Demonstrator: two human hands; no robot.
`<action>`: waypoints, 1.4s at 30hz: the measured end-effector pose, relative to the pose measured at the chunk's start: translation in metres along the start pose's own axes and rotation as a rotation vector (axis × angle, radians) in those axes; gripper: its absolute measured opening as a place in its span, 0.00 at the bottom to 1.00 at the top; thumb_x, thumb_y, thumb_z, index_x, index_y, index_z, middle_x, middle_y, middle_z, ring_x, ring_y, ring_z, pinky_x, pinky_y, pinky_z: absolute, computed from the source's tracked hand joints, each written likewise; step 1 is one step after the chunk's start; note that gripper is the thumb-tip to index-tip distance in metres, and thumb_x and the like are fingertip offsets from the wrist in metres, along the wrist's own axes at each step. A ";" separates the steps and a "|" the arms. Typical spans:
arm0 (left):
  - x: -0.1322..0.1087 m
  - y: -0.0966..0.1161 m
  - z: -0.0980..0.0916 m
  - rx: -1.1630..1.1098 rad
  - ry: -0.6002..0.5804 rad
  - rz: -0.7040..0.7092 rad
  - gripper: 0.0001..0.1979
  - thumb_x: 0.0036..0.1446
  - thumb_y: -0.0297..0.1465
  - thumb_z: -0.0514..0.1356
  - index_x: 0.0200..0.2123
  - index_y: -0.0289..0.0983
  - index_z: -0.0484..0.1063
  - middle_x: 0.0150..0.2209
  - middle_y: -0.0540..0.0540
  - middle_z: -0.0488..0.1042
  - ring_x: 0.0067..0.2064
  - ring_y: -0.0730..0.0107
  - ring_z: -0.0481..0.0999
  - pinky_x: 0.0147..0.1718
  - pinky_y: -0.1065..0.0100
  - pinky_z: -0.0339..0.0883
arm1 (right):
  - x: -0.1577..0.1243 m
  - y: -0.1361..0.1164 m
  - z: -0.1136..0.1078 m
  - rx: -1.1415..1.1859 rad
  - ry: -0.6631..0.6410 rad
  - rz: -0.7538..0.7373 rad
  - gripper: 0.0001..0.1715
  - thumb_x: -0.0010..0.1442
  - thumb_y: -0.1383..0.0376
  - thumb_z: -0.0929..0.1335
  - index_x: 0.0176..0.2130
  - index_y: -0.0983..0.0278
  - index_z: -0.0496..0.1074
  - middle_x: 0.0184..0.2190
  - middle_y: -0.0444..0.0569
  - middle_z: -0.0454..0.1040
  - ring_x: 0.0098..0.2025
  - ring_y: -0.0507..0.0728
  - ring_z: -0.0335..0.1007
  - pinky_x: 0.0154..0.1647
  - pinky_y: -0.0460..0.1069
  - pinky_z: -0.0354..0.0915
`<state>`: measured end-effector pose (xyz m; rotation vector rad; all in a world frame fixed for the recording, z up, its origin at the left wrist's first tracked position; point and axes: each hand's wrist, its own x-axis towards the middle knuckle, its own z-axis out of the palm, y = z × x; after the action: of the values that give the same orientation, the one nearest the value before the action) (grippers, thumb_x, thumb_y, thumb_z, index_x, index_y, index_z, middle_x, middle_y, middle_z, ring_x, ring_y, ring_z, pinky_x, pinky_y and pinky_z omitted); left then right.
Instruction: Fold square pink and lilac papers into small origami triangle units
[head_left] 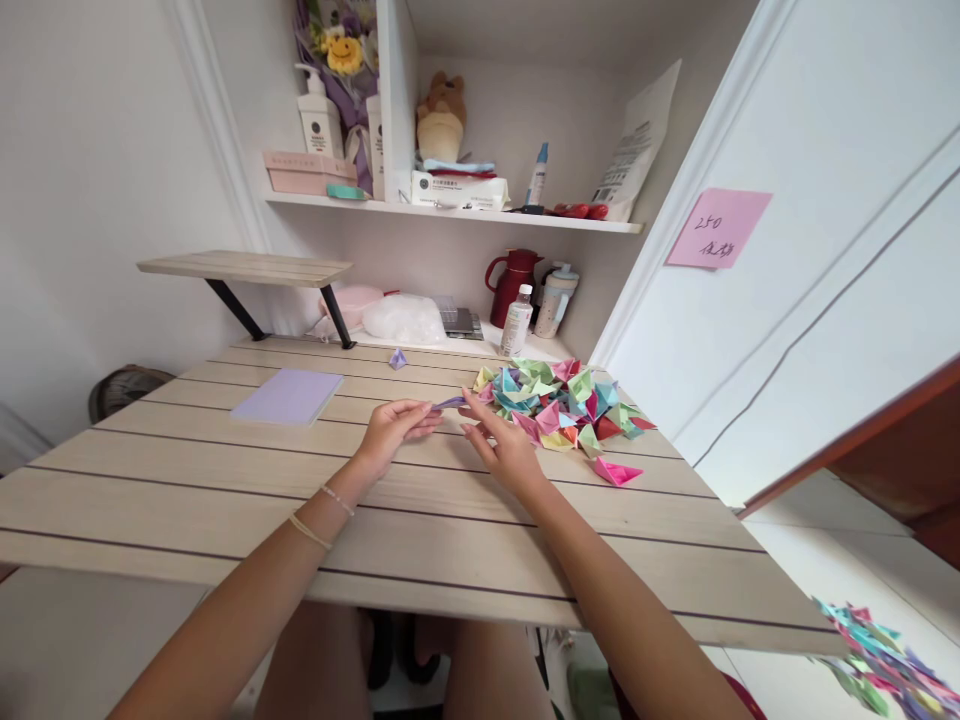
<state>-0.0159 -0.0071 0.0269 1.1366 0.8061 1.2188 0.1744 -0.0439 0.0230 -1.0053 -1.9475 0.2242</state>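
A small folded piece of purple paper (450, 402) is held up between my two hands, just above the table. My left hand (394, 432) pinches its left end between thumb and fingers. On the other end, the fingers of my right hand (504, 447) grip it, partly hiding it. Right of my right hand lies a heap of colourful folded paper boats (555, 400), with one bright pink paper boat (619, 471) apart at the front. A stack of square purple paper (289, 396) lies to the left. Behind my hands sits a small purple folded paper piece (397, 358).
The slatted wooden table (420, 555) has a raised wooden stand (244, 266) at back left. A clear bottle (516, 322) and a red jug (516, 280) stand behind the heap. More folded paper (892, 650) lies low at the right.
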 end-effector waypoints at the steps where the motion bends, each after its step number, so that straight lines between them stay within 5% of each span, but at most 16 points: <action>1: 0.000 0.000 0.000 -0.008 0.008 -0.004 0.15 0.43 0.34 0.64 0.34 0.29 0.73 0.33 0.37 0.77 0.38 0.59 0.76 0.41 0.62 0.68 | 0.000 0.000 0.000 -0.029 0.001 -0.022 0.29 0.59 0.65 0.59 0.59 0.52 0.50 0.47 0.45 0.70 0.38 0.54 0.72 0.39 0.48 0.67; 7: 0.000 -0.001 -0.001 -0.043 0.007 -0.001 0.14 0.44 0.34 0.64 0.31 0.29 0.72 0.34 0.35 0.77 0.39 0.58 0.76 0.40 0.63 0.69 | -0.001 0.000 0.001 -0.145 0.017 -0.100 0.30 0.60 0.65 0.59 0.60 0.53 0.48 0.44 0.44 0.72 0.39 0.54 0.71 0.39 0.49 0.66; 12: 0.000 -0.003 0.000 -0.041 -0.007 0.004 0.14 0.43 0.33 0.65 0.32 0.29 0.73 0.33 0.38 0.77 0.37 0.59 0.77 0.40 0.62 0.69 | -0.001 -0.002 0.001 -0.145 0.039 -0.078 0.35 0.58 0.63 0.61 0.61 0.55 0.43 0.40 0.45 0.74 0.28 0.52 0.70 0.30 0.46 0.66; 18: 0.000 -0.005 0.000 -0.027 -0.002 -0.001 0.14 0.44 0.34 0.64 0.32 0.29 0.72 0.31 0.39 0.77 0.35 0.63 0.77 0.38 0.65 0.70 | -0.002 -0.002 -0.001 -0.204 0.054 -0.103 0.27 0.58 0.62 0.61 0.57 0.55 0.55 0.34 0.45 0.75 0.28 0.52 0.69 0.31 0.47 0.64; 26: 0.000 -0.008 0.004 0.063 0.010 0.080 0.14 0.48 0.38 0.60 0.32 0.33 0.66 0.28 0.43 0.76 0.31 0.64 0.77 0.34 0.62 0.71 | 0.005 -0.001 -0.002 0.210 0.098 0.119 0.08 0.52 0.61 0.66 0.33 0.62 0.72 0.31 0.47 0.75 0.30 0.54 0.70 0.29 0.46 0.66; 35: -0.007 -0.012 0.019 0.004 0.000 0.131 0.26 0.40 0.28 0.66 0.44 0.33 0.63 0.42 0.38 0.73 0.42 0.57 0.74 0.37 0.58 0.71 | 0.009 0.005 0.003 0.761 0.207 0.511 0.17 0.44 0.55 0.70 0.27 0.65 0.66 0.25 0.44 0.69 0.27 0.52 0.67 0.31 0.51 0.70; 42: -0.012 -0.012 0.023 0.088 -0.053 0.102 0.25 0.34 0.28 0.68 0.40 0.30 0.69 0.41 0.37 0.74 0.43 0.55 0.74 0.45 0.56 0.65 | 0.008 0.005 0.005 0.735 0.276 0.493 0.16 0.44 0.56 0.70 0.28 0.64 0.65 0.24 0.43 0.68 0.24 0.51 0.66 0.30 0.51 0.70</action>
<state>0.0070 -0.0233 0.0205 1.2896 0.7755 1.2419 0.1711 -0.0338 0.0229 -0.9224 -1.1811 0.9470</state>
